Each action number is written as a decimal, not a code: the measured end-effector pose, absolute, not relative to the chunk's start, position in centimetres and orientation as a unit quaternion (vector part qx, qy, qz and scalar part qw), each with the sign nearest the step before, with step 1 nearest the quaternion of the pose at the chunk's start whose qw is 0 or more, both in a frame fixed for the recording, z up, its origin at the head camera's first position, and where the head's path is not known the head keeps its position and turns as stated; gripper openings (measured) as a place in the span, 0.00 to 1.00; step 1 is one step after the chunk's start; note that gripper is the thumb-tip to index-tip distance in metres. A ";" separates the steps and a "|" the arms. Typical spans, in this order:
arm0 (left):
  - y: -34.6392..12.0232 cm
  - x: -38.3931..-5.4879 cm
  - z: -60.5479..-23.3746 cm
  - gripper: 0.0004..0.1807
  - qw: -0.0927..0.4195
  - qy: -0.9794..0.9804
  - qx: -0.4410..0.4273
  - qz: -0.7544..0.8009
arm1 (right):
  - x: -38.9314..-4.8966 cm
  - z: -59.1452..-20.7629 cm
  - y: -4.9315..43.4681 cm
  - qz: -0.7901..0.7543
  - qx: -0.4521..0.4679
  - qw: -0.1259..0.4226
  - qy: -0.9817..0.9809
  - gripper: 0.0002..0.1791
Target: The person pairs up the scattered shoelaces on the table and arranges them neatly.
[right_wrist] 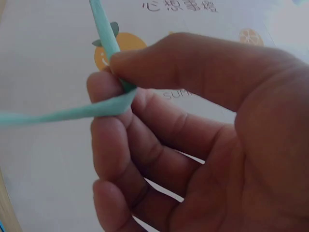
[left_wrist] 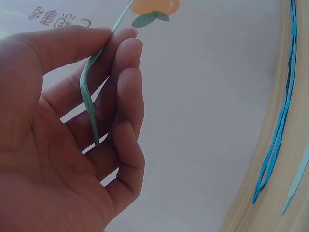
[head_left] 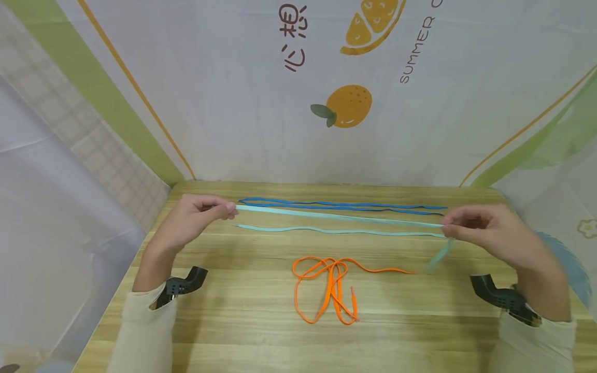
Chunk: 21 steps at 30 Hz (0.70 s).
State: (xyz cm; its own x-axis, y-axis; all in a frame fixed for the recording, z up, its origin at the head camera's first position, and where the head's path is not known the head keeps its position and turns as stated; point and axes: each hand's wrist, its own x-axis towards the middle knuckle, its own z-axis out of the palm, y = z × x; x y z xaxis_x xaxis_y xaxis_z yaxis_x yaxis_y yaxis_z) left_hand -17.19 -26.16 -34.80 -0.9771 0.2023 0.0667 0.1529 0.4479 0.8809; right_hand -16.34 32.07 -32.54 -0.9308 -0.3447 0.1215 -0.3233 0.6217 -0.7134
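Note:
A mint-green shoelace (head_left: pixel 326 213) is stretched almost straight between the two hands, above the back of the table. My left hand (head_left: pixel 198 215) pinches it close to one end between thumb and index finger; in the left wrist view the lace's tip (left_wrist: pixel 95 128) hangs down across the palm. My right hand (head_left: pixel 485 228) pinches the lace at the other side, and a loose tail (head_left: pixel 440 256) dangles from those fingers. In the right wrist view the mint-green lace (right_wrist: pixel 67 113) bends over the fingers beneath the thumb. A second mint-green strand (head_left: pixel 326 231) lies on the table just in front.
A blue shoelace (head_left: pixel 326 203), doubled lengthwise, lies along the back of the wooden table (head_left: pixel 252 336). Nearer the front, an orange shoelace (head_left: pixel 330 280) sits in loose tangled loops. A white printed cloth (head_left: pixel 233 103) hangs behind the table.

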 end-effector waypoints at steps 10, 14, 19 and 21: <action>-27.1 -17.6 -35.4 0.18 0.016 0.835 0.098 0.541 | -17.2 -33.6 34.1 -0.421 -0.200 0.017 0.885 0.10; -27.4 -17.8 -35.6 0.18 0.016 0.831 0.100 0.547 | -17.4 -33.7 34.7 -0.412 -0.186 0.017 0.892 0.09; -27.9 -18.0 -35.9 0.16 0.017 0.831 0.102 0.547 | -17.6 -34.0 35.4 -0.420 -0.172 0.024 0.891 0.10; -28.1 -18.1 -35.9 0.15 0.014 0.830 0.101 0.549 | -17.7 -34.1 35.6 -0.427 -0.166 0.027 0.889 0.10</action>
